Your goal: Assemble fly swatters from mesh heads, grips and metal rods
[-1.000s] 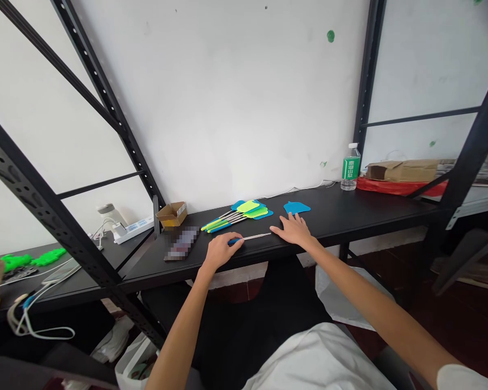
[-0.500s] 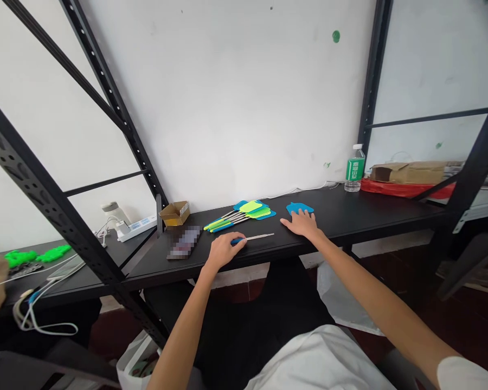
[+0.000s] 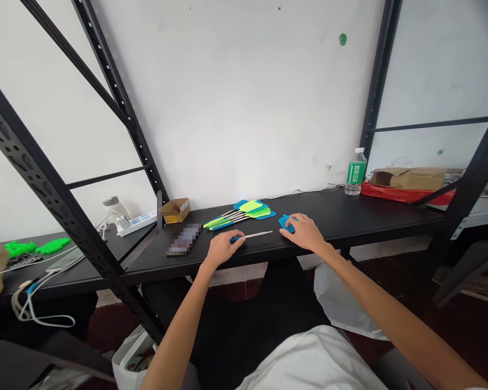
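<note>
Left hand [image 3: 223, 249]: closed around blue grip [image 3: 236, 239] of metal swatter rod [image 3: 258, 234], lower middle of frame | right hand [image 3: 303, 232]: half open over blue plastic fly-swatter head [image 3: 285, 223], cannot tell if pinching | head: seems light, flexible; better hold by edge

The plastic water bottle [image 3: 355, 184] has a green label [image 3: 355, 173] reading 鼎湖山泉 (white characters, small)

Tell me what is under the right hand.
A blue plastic fly swatter head shows beside the right hand, which covers the rest of it.
</note>
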### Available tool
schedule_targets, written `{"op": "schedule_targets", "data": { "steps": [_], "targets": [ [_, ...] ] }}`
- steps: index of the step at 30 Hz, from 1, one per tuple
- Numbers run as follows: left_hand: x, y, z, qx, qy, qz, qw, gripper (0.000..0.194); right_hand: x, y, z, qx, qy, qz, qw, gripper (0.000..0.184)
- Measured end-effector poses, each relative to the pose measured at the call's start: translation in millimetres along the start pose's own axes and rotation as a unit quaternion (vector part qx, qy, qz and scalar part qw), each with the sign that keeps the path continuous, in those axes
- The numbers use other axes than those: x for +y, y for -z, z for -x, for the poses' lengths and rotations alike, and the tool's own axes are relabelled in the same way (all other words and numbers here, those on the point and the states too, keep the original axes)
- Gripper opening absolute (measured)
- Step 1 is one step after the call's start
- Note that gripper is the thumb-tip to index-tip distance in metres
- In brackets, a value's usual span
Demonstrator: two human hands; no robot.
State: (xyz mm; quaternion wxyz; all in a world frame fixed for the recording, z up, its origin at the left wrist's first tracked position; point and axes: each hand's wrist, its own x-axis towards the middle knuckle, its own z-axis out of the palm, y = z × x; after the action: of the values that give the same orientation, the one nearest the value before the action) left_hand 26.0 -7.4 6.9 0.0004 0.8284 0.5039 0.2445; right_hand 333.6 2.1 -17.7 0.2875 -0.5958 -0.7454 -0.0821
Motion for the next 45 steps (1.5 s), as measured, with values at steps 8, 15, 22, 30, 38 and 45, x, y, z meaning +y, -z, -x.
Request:
{"op": "schedule_targets", "data": {
  "steps": [8, 15, 22, 30, 38, 45],
  "targets": [
    [0, -0.4, 0, 0.019, 0.016, -0.011, 1.000, 0.034, -4, 17, 2, -0.119, 0.057, -0.058, 0.990, 0.054],
    [-1, -1.3, -1, 0.028, 0.023, -0.013, 0.999, 0.034, -24, 20, 5, -0.167, 0.154, -0.122, 0.966, 0.055],
    [-4, -2.9, -2, 0.054, 0.028, -0.009, 0.998, 0.027, -21, 18, 0, -0.171, 0.118, -0.238, 0.949, 0.045],
    [-5, -3.0, -1, 0.028, 0.015, -0.001, 1.000, 0.035, 0, -2, -14, -0.084, -0.010, -0.425, 0.901, 0.037],
    [-8, -6.1, -2, 0.019, 0.007, -0.022, 1.000, 0.040, 5, -10, -17, -0.079, -0.096, -0.612, 0.781, 0.039],
    [-7, -5.7, -3, 0.011, 0.009, -0.041, 0.999, 0.038, 5, -5, -18, -0.094, -0.124, -0.648, 0.746, 0.035]
  ]
}}
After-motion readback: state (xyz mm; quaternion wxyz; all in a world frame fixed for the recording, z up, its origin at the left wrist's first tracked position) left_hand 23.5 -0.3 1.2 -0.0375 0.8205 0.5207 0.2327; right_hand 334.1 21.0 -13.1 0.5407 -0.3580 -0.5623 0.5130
